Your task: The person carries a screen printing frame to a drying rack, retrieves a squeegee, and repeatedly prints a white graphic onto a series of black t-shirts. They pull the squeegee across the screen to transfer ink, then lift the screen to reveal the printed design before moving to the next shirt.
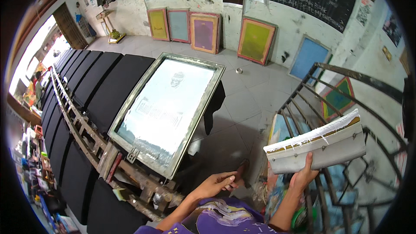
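Hands, 2 in view. Right hand (304, 177): closed firmly on 1 squeegee (315, 146), with thumb pressed up along the near grey face and fingers mostly hidden behind; cannot tell the exact placing of the fingertips. Left hand (220, 183): loosely curled and part-open near the purple garment (225, 216), with thumb close to the bent fingers, grasping nothing visible; cannot tell of any contact between thumb and index finger.

Squeegee, 1: held aloft at right, in front of the dark metal railing (360, 80), well apart from the framed screen (167, 99); tilted, right end higher; yellowish strip uppermost, thickly coated with white paste, with short drips over the grey holder.

Framed screen, 1: lying left of centre, beside the rails; pale mesh in a worn metal frame, with 1 dark motif and lettering.

Rails (78, 117), 2: roughly parallel, receding to far left. Black pads (119, 80): in 2 rows, 1 on either side of the rails; farthest ones too foreshortened to count.

Coloured frames (255, 41), 6 facing forward: 2 yellow-green, 1 grey, 1 purple, 1 blue, 1 green; others stacked behind some. Small ring (239, 71), 1: on the tiled floor (238, 93).
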`<move>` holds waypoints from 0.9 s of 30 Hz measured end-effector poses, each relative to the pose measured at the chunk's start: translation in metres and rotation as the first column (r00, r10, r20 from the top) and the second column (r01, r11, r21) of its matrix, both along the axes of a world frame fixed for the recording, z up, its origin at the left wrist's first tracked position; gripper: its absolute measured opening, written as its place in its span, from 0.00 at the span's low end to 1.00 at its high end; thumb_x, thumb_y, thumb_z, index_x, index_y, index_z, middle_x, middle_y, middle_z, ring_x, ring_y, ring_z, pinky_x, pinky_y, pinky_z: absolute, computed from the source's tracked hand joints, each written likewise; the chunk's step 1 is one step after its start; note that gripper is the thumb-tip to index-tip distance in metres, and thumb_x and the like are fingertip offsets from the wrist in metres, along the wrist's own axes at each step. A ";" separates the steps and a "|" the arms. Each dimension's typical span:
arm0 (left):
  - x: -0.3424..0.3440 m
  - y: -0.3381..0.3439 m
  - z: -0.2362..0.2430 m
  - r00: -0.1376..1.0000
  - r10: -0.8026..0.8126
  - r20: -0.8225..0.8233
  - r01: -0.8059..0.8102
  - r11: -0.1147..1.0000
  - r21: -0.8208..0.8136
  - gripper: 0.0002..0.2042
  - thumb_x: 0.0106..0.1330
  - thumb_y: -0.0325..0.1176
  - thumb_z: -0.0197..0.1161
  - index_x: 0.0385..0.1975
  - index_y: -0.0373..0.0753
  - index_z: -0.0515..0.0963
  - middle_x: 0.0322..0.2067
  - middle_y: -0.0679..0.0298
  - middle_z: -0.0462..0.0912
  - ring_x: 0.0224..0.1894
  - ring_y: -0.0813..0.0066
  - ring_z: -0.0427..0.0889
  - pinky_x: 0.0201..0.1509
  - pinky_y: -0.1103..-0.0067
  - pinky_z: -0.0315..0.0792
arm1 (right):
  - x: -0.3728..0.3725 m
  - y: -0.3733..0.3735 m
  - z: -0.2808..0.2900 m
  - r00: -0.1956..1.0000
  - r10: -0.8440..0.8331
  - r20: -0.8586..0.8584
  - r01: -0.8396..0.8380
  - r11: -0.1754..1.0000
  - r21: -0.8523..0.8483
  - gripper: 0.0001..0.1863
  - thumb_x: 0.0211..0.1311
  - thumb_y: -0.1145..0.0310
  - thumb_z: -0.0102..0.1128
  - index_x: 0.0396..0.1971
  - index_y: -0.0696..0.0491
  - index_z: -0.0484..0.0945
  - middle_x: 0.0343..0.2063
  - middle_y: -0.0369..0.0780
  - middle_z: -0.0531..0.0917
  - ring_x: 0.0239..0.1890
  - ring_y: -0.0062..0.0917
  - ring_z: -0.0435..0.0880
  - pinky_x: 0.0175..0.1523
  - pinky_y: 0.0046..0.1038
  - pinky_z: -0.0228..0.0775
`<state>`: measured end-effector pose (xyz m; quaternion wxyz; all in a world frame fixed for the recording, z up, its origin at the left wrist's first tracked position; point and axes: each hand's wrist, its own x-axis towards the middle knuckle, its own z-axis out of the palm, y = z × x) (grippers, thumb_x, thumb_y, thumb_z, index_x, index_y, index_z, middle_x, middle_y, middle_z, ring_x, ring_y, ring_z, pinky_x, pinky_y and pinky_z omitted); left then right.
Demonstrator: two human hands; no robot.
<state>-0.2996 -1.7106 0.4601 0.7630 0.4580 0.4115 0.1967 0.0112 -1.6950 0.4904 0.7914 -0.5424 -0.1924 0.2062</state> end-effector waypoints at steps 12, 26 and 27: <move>0.126 0.302 0.009 0.987 0.153 -0.051 -0.148 0.985 0.094 0.31 0.79 0.48 0.58 0.72 0.31 0.66 0.48 0.56 0.87 0.46 0.76 0.83 0.62 0.76 0.74 | 0.117 0.345 0.011 0.977 0.128 -0.169 -0.133 0.991 -0.016 0.34 0.69 0.58 0.70 0.64 0.68 0.72 0.62 0.49 0.78 0.59 0.36 0.82 0.65 0.38 0.75; 0.180 0.664 -0.010 0.915 0.397 -0.071 -0.388 0.915 0.113 0.33 0.78 0.56 0.56 0.72 0.35 0.68 0.52 0.56 0.87 0.50 0.70 0.84 0.59 0.72 0.74 | 0.173 0.767 0.031 0.946 0.301 -0.119 -0.309 0.949 -0.062 0.48 0.66 0.49 0.71 0.70 0.72 0.61 0.68 0.53 0.70 0.66 0.40 0.75 0.71 0.43 0.68; 0.179 0.694 -0.009 0.897 0.439 -0.054 -0.432 0.895 0.111 0.33 0.78 0.56 0.56 0.72 0.35 0.68 0.52 0.56 0.87 0.50 0.70 0.84 0.59 0.72 0.74 | 0.180 0.798 0.027 0.942 0.311 -0.124 -0.321 0.945 -0.063 0.48 0.66 0.49 0.70 0.70 0.72 0.60 0.68 0.53 0.70 0.66 0.41 0.75 0.72 0.43 0.68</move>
